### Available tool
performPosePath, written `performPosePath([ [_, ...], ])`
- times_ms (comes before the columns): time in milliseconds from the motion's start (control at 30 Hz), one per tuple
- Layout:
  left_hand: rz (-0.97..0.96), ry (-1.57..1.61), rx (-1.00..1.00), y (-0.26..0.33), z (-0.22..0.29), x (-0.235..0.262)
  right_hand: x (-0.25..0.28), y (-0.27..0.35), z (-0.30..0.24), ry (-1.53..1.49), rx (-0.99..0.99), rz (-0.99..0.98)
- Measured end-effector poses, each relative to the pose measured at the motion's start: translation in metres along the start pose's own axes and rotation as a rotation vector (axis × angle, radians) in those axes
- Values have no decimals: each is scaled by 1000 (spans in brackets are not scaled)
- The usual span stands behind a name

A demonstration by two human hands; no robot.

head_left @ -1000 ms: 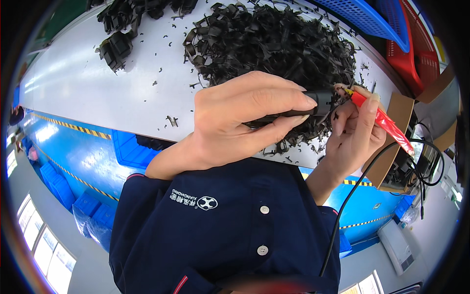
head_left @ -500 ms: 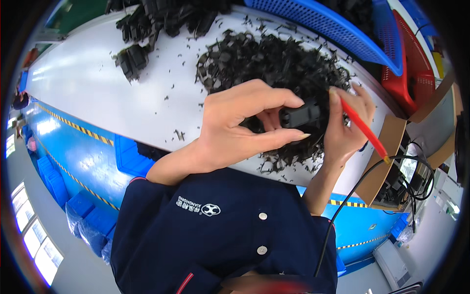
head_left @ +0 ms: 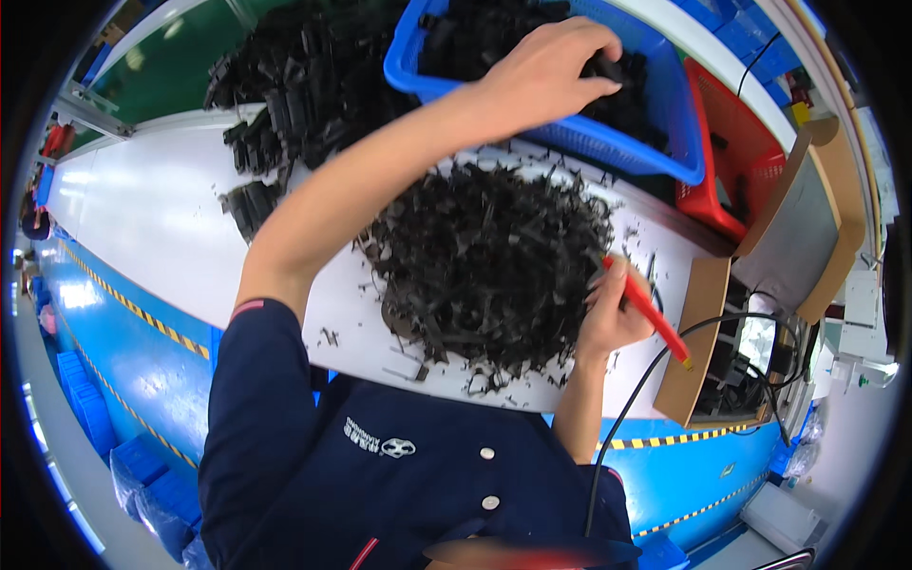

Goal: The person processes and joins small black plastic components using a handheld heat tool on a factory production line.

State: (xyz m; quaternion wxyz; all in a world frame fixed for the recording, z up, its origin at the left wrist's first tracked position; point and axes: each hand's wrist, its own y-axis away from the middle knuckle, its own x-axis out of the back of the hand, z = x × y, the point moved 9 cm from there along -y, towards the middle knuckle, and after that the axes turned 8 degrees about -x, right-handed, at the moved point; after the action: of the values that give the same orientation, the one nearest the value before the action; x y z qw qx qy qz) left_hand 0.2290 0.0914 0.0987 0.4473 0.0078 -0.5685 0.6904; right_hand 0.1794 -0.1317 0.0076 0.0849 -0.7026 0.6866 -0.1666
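My left hand reaches out over the blue plastic basket, thumb and fingers curled round a black plastic part that mostly blends with the black pieces below. In my right hand is a slim red pen-shaped tool, its yellowish end pointing down to the right; the other end is at the pile's edge, its tip hard to make out. Between my arms a heap of black plastic scraps lies on the white table.
Black molded parts are stacked at the far left of the table. A red basket stands right of the blue one. An open cardboard box and a loop of black cable are at the right.
My left hand has moved from above the scrap heap, with the black part, up and away to the blue basket. My right hand, still holding the red tool, has shifted slightly left and nearer.
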Motion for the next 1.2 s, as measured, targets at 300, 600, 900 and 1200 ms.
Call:
performPosePath([
  [300,-587,127,25,86,67,-36,11,-12,16,-170,-179,74],
  [600,42,553,620,136,34,11,-10,-12,18,-408,-239,-108],
  [900,705,1416,1181,152,27,25,-64,12,-27,-482,-233,-698],
  [1200,197,1140,812,108,25,27,-82,7,-2,-481,-508,-555],
])
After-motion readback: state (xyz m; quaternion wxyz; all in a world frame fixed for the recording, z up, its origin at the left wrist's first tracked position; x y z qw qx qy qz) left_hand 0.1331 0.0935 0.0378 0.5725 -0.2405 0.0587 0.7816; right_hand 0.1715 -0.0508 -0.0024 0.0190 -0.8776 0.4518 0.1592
